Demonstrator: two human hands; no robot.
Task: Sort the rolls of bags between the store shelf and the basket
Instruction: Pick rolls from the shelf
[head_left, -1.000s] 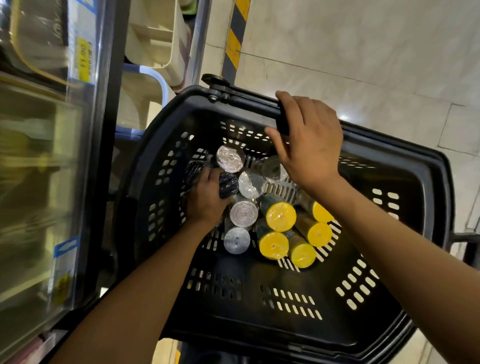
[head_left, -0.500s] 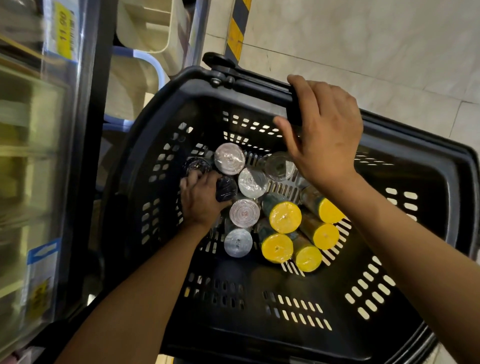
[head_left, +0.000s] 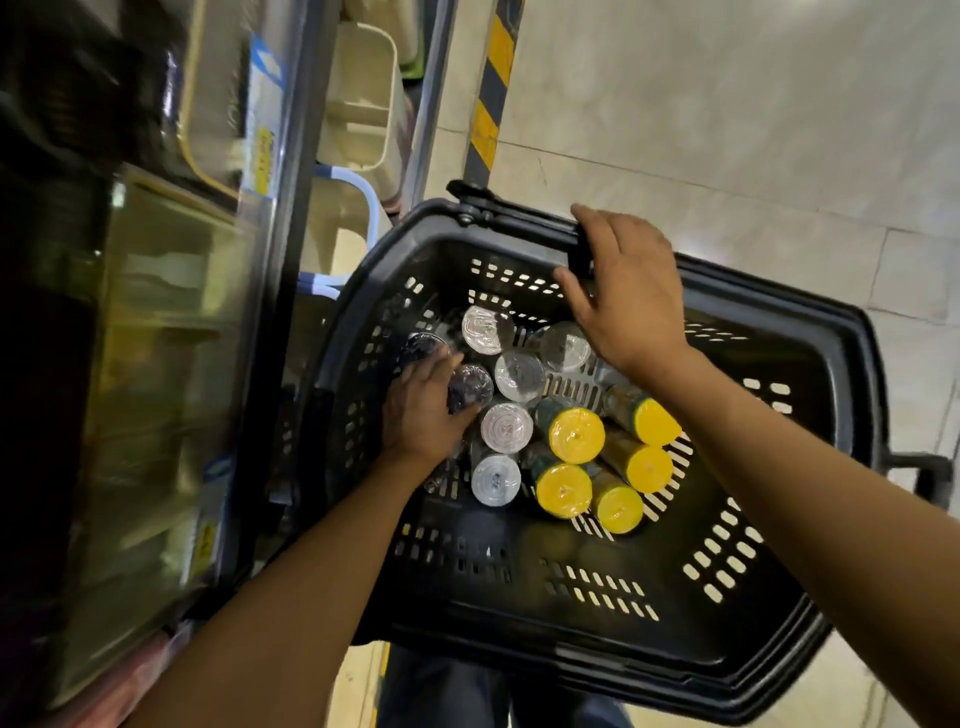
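Roughly a dozen rolls of bags (head_left: 506, 427) stand on end, packed toward the far-left corner of the basket (head_left: 821, 467), close beside the store shelf (head_left: 171, 322). Left grip (head_left: 421, 415) curls round a dark roll (head_left: 472, 387) next to the silver ones; right grip (head_left: 623, 301) clasps the basket handle (head_left: 519, 222). Rolls look light, firm and film-wrapped, probably slick. Best taken round the upper barrel and lifted straight, so neighbours don't topple.

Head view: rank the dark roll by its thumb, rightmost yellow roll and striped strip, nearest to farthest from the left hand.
1. Dark roll, against the left hand.
2. Rightmost yellow roll, across the basket.
3. Striped strip, on the floor beyond.
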